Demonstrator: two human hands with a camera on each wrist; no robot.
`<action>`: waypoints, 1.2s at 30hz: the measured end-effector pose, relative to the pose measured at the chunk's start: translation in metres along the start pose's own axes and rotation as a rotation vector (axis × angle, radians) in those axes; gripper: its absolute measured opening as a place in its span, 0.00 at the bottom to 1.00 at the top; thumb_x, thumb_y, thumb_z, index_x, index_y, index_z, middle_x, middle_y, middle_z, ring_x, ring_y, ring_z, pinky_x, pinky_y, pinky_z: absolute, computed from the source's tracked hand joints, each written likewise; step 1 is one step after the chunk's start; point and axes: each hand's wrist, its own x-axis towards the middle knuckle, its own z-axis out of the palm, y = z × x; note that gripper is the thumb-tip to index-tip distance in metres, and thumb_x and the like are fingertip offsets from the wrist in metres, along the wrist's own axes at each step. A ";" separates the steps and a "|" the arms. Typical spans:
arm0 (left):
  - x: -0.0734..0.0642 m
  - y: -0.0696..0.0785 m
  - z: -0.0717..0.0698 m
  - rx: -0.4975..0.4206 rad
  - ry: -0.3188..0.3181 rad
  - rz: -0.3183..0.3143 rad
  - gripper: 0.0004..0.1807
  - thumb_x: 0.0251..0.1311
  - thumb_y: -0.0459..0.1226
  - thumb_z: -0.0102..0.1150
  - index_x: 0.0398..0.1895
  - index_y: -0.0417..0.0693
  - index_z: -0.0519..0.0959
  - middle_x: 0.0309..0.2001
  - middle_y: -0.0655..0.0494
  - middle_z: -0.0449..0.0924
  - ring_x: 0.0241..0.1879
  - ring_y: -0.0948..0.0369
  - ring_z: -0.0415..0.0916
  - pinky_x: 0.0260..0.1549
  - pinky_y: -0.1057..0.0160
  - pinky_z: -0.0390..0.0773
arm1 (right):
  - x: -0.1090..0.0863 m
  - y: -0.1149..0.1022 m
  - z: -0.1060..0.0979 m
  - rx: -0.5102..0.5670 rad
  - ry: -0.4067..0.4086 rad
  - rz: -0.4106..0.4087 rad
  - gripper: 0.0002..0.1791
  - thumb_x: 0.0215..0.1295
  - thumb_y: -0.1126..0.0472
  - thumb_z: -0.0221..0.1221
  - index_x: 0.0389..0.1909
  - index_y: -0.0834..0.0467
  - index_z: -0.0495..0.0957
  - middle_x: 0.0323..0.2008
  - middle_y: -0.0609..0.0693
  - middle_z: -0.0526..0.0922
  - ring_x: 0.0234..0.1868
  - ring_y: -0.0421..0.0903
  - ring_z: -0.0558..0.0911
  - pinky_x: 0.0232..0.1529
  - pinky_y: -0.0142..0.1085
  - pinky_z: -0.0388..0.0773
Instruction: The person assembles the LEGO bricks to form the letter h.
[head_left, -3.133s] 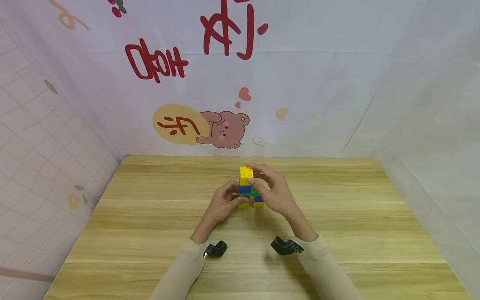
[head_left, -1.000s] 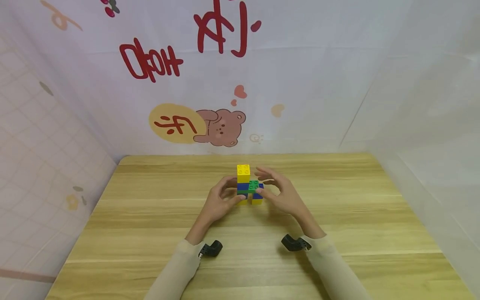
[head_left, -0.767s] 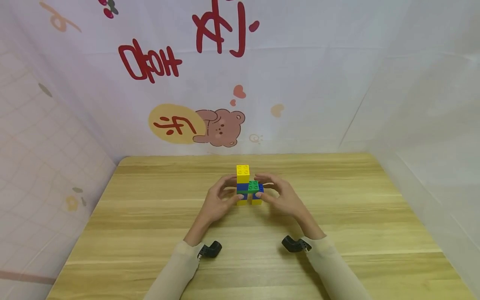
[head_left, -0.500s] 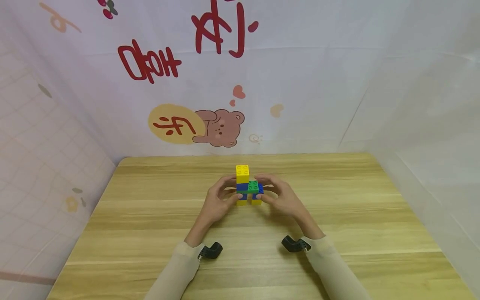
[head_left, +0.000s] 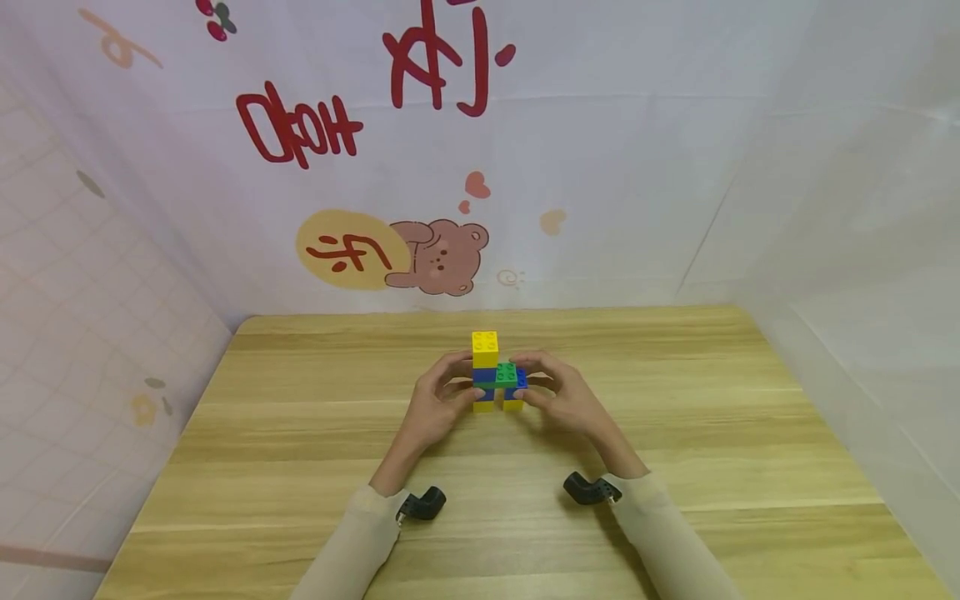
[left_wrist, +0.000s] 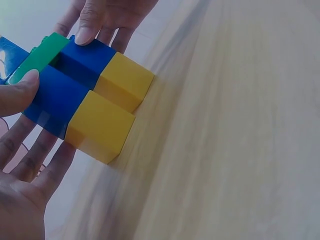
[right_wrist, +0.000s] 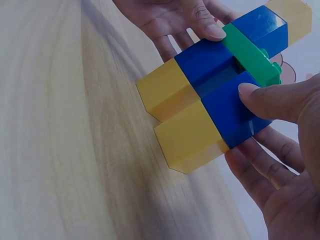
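A small structure of toy building bricks stands upright on the wooden table point(head_left: 675, 433) in the head view. Its two legs each have a yellow brick point(right_wrist: 192, 137) below a blue brick point(right_wrist: 232, 112), with a narrow gap between them. A green plate point(head_left: 506, 372) bridges the legs. On the plate's left end sit another blue brick point(right_wrist: 262, 30) and a yellow brick point(head_left: 484, 350) at the top. My left hand point(head_left: 435, 402) grips the left leg, thumb in front and fingers behind. Likewise, my right hand point(head_left: 562, 396) holds the right leg's blue brick between thumb and fingers.
A white backdrop point(head_left: 630, 167) printed with a bear and red lettering hangs behind the table's far edge. More pale cloth encloses both sides. Black wrist-mounted fittings point(head_left: 423, 503) stick out from the sleeves.
My right hand has left the top yellow brick, moved down and right, and taken hold of the right leg. My left hand stays at the left leg.
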 end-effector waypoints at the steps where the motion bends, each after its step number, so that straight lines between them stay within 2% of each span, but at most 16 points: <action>1: 0.000 0.000 0.000 -0.003 0.001 0.002 0.30 0.64 0.28 0.66 0.67 0.55 0.74 0.59 0.47 0.79 0.57 0.50 0.78 0.63 0.47 0.80 | 0.000 0.000 0.000 0.002 -0.003 0.000 0.26 0.67 0.64 0.67 0.64 0.51 0.75 0.62 0.51 0.81 0.61 0.54 0.81 0.66 0.56 0.78; 9: -0.001 -0.001 0.000 -0.024 0.009 0.004 0.29 0.63 0.28 0.67 0.67 0.55 0.74 0.57 0.46 0.80 0.56 0.52 0.79 0.62 0.52 0.82 | 0.000 0.002 0.000 -0.002 -0.009 0.013 0.26 0.68 0.64 0.67 0.65 0.53 0.75 0.62 0.48 0.81 0.61 0.52 0.81 0.66 0.54 0.79; 17: -0.002 0.003 0.001 -0.020 0.020 -0.025 0.30 0.64 0.30 0.67 0.68 0.53 0.73 0.56 0.45 0.80 0.56 0.54 0.79 0.61 0.55 0.83 | 0.000 0.004 -0.001 0.000 -0.008 0.014 0.26 0.68 0.62 0.67 0.66 0.56 0.74 0.61 0.47 0.81 0.60 0.51 0.82 0.64 0.51 0.81; 22: -0.002 0.003 0.001 -0.016 0.035 -0.053 0.30 0.64 0.31 0.67 0.69 0.52 0.72 0.57 0.44 0.80 0.57 0.53 0.80 0.59 0.61 0.83 | 0.000 0.005 -0.001 -0.003 -0.005 0.030 0.25 0.69 0.61 0.66 0.66 0.51 0.74 0.61 0.47 0.82 0.59 0.50 0.82 0.63 0.48 0.82; 26: -0.001 0.002 0.001 -0.001 0.047 -0.089 0.29 0.65 0.33 0.67 0.69 0.56 0.73 0.57 0.46 0.82 0.58 0.53 0.80 0.59 0.63 0.83 | -0.001 0.004 -0.001 -0.010 0.002 0.048 0.25 0.69 0.60 0.66 0.65 0.47 0.75 0.58 0.49 0.83 0.57 0.51 0.82 0.63 0.50 0.82; 31: -0.001 0.001 0.001 0.025 0.060 -0.111 0.29 0.66 0.37 0.67 0.70 0.60 0.73 0.57 0.49 0.83 0.59 0.53 0.80 0.62 0.57 0.82 | -0.001 0.002 -0.001 0.002 0.009 0.059 0.25 0.70 0.60 0.65 0.66 0.46 0.75 0.56 0.52 0.83 0.56 0.52 0.82 0.63 0.52 0.81; 36: 0.001 0.000 0.001 0.039 0.072 -0.106 0.30 0.65 0.38 0.67 0.71 0.59 0.73 0.56 0.48 0.83 0.59 0.52 0.81 0.66 0.50 0.78 | 0.001 0.002 -0.001 0.004 0.009 0.068 0.24 0.71 0.61 0.64 0.66 0.47 0.75 0.56 0.54 0.83 0.56 0.53 0.82 0.62 0.51 0.82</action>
